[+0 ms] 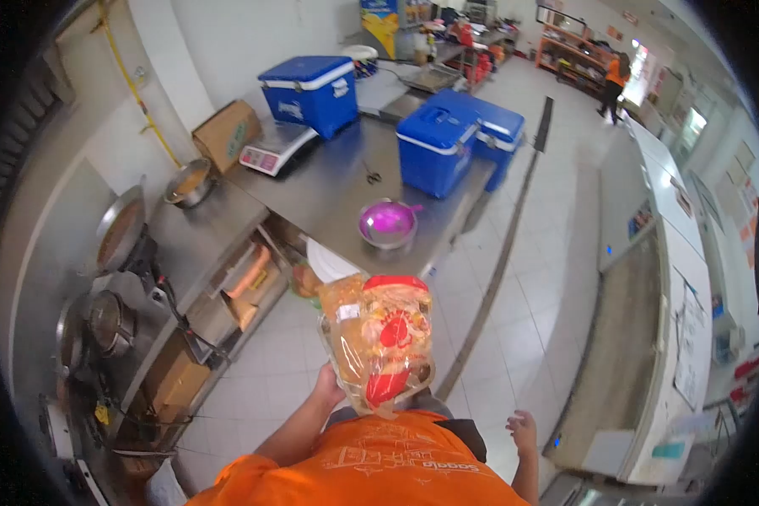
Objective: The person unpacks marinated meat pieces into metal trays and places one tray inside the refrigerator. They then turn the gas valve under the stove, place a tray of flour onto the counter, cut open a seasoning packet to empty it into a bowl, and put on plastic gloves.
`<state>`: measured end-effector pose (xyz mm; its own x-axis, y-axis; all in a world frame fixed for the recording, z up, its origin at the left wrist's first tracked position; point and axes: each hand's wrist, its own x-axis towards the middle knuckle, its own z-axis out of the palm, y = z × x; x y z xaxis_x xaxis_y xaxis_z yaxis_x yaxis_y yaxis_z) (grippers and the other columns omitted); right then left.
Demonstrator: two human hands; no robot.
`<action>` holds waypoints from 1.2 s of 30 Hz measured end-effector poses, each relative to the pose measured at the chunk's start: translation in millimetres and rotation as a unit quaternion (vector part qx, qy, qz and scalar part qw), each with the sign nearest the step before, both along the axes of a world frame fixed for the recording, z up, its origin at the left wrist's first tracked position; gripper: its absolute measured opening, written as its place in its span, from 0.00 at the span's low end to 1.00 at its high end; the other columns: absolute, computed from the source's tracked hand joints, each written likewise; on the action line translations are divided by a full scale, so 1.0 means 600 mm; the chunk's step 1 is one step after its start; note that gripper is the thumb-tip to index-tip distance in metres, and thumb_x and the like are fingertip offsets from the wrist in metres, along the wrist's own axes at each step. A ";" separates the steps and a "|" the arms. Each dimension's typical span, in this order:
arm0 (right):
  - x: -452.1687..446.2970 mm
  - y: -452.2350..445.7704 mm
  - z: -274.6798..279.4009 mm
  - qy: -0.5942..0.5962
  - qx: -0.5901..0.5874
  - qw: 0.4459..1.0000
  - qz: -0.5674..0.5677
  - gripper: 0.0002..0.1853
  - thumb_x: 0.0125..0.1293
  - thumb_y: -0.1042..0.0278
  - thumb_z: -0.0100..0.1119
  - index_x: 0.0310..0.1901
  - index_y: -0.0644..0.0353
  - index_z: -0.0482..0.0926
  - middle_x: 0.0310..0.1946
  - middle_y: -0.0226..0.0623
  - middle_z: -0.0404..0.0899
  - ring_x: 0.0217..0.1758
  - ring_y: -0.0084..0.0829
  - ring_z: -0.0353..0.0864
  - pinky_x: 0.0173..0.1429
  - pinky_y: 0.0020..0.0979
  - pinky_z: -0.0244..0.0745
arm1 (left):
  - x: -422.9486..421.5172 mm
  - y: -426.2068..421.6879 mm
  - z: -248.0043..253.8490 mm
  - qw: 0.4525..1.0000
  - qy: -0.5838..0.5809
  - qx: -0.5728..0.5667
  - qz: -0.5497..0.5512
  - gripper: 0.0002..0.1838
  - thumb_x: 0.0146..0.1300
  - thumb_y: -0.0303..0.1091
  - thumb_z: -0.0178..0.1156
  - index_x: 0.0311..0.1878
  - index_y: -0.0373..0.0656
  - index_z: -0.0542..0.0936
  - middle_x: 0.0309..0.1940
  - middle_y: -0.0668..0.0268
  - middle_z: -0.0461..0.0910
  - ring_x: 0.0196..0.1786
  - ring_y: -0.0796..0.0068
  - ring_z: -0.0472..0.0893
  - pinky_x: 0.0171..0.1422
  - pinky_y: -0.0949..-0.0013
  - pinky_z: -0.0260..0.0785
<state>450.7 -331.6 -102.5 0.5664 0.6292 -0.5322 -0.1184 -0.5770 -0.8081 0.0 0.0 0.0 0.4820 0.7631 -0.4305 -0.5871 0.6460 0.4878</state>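
My left hand [331,386] grips the left edge of a tray that bears clear plastic packages in front of my orange shirt. One package [396,331] has red print and pale contents; beside it lies a brownish package [343,325] with a small white label. The fingers of that hand are partly hidden by the tray. Off to the right, my right hand [522,428] hangs over the floor, away from the tray, with its fingers apart and nothing in it. Beyond the packages, a metal bowl with something bright pink [388,223] stands on the steel table.
The steel table [312,198] also bears blue coolers [437,145], a scale [266,158], scissors [373,175] and a cardboard box [226,135]. Pans [120,228] stand at the left. A long white-topped counter [670,228] runs along the right. A person [616,80] is far back.
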 end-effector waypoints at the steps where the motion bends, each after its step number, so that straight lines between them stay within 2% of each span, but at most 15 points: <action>1: -0.010 0.064 0.039 0.000 0.031 0.999 0.038 0.26 0.68 0.60 0.66 0.65 0.57 0.73 0.49 0.40 0.87 0.47 0.32 0.86 0.49 0.32 0.76 | -0.015 -0.007 -0.004 1.000 0.002 -0.001 0.016 0.26 0.75 0.41 0.49 0.68 0.34 0.72 0.63 0.52 0.79 0.64 0.55 0.80 0.73 0.50 0.70; 5: -0.125 0.187 0.079 0.087 0.198 0.956 0.197 0.22 0.72 0.65 0.63 0.64 0.61 0.73 0.50 0.39 0.86 0.49 0.29 0.85 0.51 0.31 0.76 | -0.082 -0.120 -0.016 0.992 0.096 0.011 0.080 0.27 0.74 0.41 0.49 0.70 0.34 0.70 0.65 0.49 0.77 0.65 0.52 0.78 0.73 0.47 0.70; 6: -0.094 0.211 0.053 0.035 0.198 0.950 0.238 0.20 0.72 0.72 0.62 0.63 0.63 0.73 0.46 0.36 0.86 0.49 0.28 0.84 0.53 0.30 0.78 | -0.043 -0.155 -0.115 0.994 0.058 -0.006 0.087 0.27 0.74 0.41 0.49 0.70 0.34 0.71 0.66 0.50 0.76 0.66 0.52 0.78 0.73 0.47 0.70; 8: -0.117 0.263 0.050 0.123 0.272 0.920 0.254 0.19 0.72 0.73 0.63 0.61 0.64 0.75 0.46 0.35 0.86 0.50 0.27 0.84 0.55 0.30 0.78 | -0.030 -0.162 -0.189 0.996 0.018 -0.002 0.087 0.27 0.74 0.41 0.49 0.70 0.34 0.71 0.66 0.51 0.76 0.66 0.53 0.78 0.73 0.47 0.69; 11: -0.130 0.339 0.012 0.051 0.308 0.892 0.326 0.17 0.71 0.73 0.64 0.59 0.65 0.77 0.46 0.36 0.86 0.49 0.27 0.85 0.56 0.28 0.79 | -0.006 -0.148 -0.301 0.992 0.036 0.020 0.116 0.27 0.74 0.41 0.49 0.70 0.34 0.70 0.66 0.51 0.76 0.67 0.55 0.77 0.74 0.47 0.69; 14: -0.133 0.380 -0.136 0.014 0.371 0.870 0.326 0.15 0.71 0.73 0.64 0.56 0.66 0.79 0.45 0.37 0.87 0.47 0.25 0.86 0.53 0.27 0.80 | -0.015 -0.131 -0.520 0.994 0.026 0.068 0.084 0.27 0.74 0.37 0.51 0.74 0.41 0.67 0.64 0.53 0.78 0.65 0.57 0.79 0.69 0.52 0.74; 18: -0.121 0.440 -0.287 -0.107 0.353 0.889 0.271 0.12 0.69 0.77 0.63 0.53 0.64 0.79 0.43 0.33 0.86 0.44 0.24 0.85 0.50 0.27 0.79 | 0.023 -0.078 -0.663 0.993 0.017 0.107 0.051 0.28 0.75 0.38 0.52 0.75 0.42 0.64 0.66 0.55 0.76 0.67 0.59 0.78 0.69 0.53 0.75; 20: -0.082 0.486 -0.389 -0.202 0.395 0.860 0.251 0.12 0.68 0.75 0.64 0.52 0.63 0.80 0.43 0.35 0.86 0.42 0.25 0.85 0.47 0.28 0.79 | 0.052 -0.064 -0.690 0.993 0.064 0.090 0.045 0.28 0.75 0.39 0.52 0.75 0.41 0.66 0.67 0.54 0.75 0.68 0.57 0.77 0.71 0.53 0.73; 24: 0.040 0.517 -0.566 -0.404 0.307 0.847 0.157 0.19 0.64 0.65 0.66 0.55 0.62 0.79 0.47 0.51 0.84 0.50 0.48 0.85 0.57 0.44 0.79 | 0.174 -0.067 -0.708 0.977 0.194 0.068 0.054 0.27 0.75 0.42 0.52 0.73 0.41 0.70 0.69 0.51 0.73 0.68 0.51 0.76 0.72 0.52 0.69; 26: 0.069 0.490 -0.657 -0.467 0.227 0.843 0.141 0.22 0.65 0.62 0.65 0.57 0.61 0.78 0.53 0.53 0.82 0.56 0.55 0.82 0.61 0.49 0.76 | 0.205 -0.059 -0.759 0.924 0.343 0.154 0.066 0.25 0.76 0.43 0.53 0.70 0.41 0.72 0.67 0.50 0.75 0.67 0.49 0.77 0.71 0.52 0.69; 30: 0.124 0.367 -0.598 -0.487 0.019 0.860 0.151 0.22 0.70 0.57 0.58 0.60 0.60 0.76 0.59 0.53 0.78 0.59 0.59 0.79 0.65 0.52 0.74 | 0.245 -0.079 -0.776 0.702 0.616 0.348 0.081 0.23 0.77 0.47 0.53 0.64 0.41 0.79 0.61 0.46 0.80 0.62 0.47 0.80 0.67 0.52 0.70; 31: 0.121 0.351 -0.596 -0.476 -0.022 0.868 0.138 0.21 0.71 0.57 0.58 0.60 0.60 0.76 0.59 0.53 0.78 0.59 0.59 0.79 0.65 0.51 0.74 | 0.242 -0.098 -0.761 0.697 0.610 0.362 0.103 0.21 0.76 0.45 0.54 0.62 0.41 0.80 0.59 0.46 0.81 0.61 0.47 0.81 0.66 0.51 0.70; 33: 0.107 0.330 -0.621 -0.413 0.109 0.896 0.117 0.22 0.72 0.54 0.57 0.60 0.61 0.76 0.59 0.56 0.78 0.57 0.57 0.81 0.63 0.51 0.75 | 0.221 -0.131 -0.743 0.686 0.598 0.388 0.142 0.19 0.76 0.43 0.56 0.58 0.39 0.82 0.55 0.46 0.83 0.58 0.48 0.83 0.65 0.50 0.71; 34: 0.082 0.314 -0.627 -0.380 0.171 0.903 0.107 0.23 0.73 0.53 0.57 0.60 0.61 0.76 0.59 0.57 0.78 0.56 0.56 0.82 0.63 0.51 0.76 | 0.199 -0.151 -0.735 0.636 0.599 0.445 0.197 0.15 0.72 0.38 0.62 0.55 0.39 0.82 0.53 0.47 0.84 0.57 0.51 0.83 0.65 0.52 0.71; 36: -0.053 0.268 -0.623 -0.290 0.261 0.917 0.084 0.26 0.70 0.51 0.62 0.62 0.61 0.75 0.59 0.59 0.76 0.54 0.53 0.83 0.59 0.51 0.77 | 0.168 -0.188 -0.720 0.584 0.647 0.481 0.100 0.21 0.67 0.42 0.66 0.57 0.38 0.80 0.54 0.48 0.82 0.61 0.50 0.80 0.65 0.53 0.70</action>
